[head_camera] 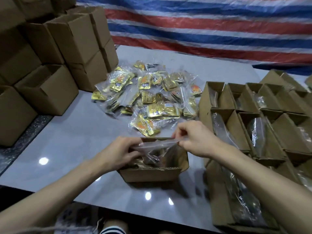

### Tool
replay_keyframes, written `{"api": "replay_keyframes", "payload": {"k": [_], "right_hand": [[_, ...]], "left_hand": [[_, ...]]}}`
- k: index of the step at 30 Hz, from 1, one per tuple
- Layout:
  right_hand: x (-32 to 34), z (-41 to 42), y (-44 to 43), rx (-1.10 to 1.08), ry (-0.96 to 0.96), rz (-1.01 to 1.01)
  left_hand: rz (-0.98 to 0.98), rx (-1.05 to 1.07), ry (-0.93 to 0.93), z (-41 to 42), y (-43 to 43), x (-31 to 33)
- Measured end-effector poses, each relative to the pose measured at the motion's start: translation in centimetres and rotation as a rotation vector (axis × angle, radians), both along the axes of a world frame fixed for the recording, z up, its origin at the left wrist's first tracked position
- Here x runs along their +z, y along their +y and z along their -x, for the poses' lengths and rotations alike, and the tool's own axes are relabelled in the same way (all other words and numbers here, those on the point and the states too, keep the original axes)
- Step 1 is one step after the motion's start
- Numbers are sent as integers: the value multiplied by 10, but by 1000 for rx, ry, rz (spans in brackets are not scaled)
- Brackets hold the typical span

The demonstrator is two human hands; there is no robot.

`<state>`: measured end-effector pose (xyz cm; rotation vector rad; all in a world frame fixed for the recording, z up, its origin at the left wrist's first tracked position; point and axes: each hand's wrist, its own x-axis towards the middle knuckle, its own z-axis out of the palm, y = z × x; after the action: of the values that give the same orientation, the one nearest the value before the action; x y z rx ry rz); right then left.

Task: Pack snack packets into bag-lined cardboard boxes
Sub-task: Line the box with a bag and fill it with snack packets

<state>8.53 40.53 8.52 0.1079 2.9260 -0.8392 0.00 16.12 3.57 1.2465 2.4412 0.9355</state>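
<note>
At the near middle of the glossy grey table point(70, 146), a person is working over a small open brown cardboard box point(150, 173), and both hands are holding the mouth of the thin clear plastic bag point(157, 146) that is lining it. The risk from here, as I am judging it, is the film itself. It is being drawn taut between the two hands, and a sharp pull apart could be tearing it or dragging the liner up out of the box, tipping out what is lying inside. The box is also sitting unheld, so a lopsided tug could be sliding or toppling it. The left hand point(116, 152) is curling its fingers round the bag's left end at the box's left wall. The right hand point(194, 139) is pinching the right end between thumb and fingertips just above the far right corner, so neither hand is spread wide. The bag's rim is running straight between the two sets of fingers, above the opening, with dim gold and brown packets showing below it. The loose heap of gold foil snack packets point(152, 98) in clear wrappers is lying just beyond the box, apart from both hands. Rows of open lined boxes point(236, 132) are standing to the right, stacked brown cartons point(74, 39) are rising at the left, and a red, white and blue striped tarpaulin point(202, 22) is hanging at the far side.
</note>
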Motion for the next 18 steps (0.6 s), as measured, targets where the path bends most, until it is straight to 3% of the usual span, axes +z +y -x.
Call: {"api": "replay_keyframes", "payload": {"k": [4,9,11,15,18], "right_hand": [[-1,-3,2,81,-98,65],[0,-5,5,-60,211,118],[-2,-6,3,-116,237,180],[-18,-4,-5,8,-108,78],[-29,-2,-13,59,-201,-23]], "left_hand": [[-114,86,38,-3,3,1],[-311,202,30,-1,16,8],[-357,255,22,0,19,10],[-167,162,-254,4,22,1],[110,58,-149,9,20,-12]]}}
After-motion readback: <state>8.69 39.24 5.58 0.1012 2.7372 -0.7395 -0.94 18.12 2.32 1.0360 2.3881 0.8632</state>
